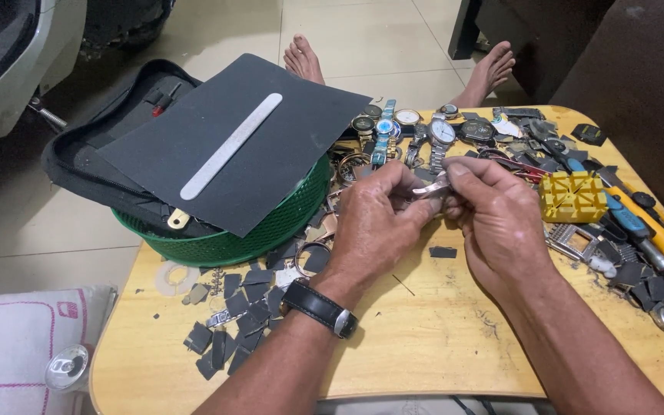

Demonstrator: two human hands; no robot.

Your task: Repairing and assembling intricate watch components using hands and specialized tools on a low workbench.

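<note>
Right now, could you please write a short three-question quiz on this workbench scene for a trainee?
1. True or false: the left hand wears a black wristwatch.
2. What lies on the dark sheet over the green basket? A) a long pale file B) a hammer C) a spoon
3. What colour is the slotted plastic block near the right hand?

Key: 1 true; 2 A, the file; 3 yellow.

- even, soft indoor light from above; the wooden table (424,338) is bright.
- faint shadows sit under both hands.
- mild glare on the floor tiles (347,31).
- sharp centre, slight wide-angle stretch at the edges.
</note>
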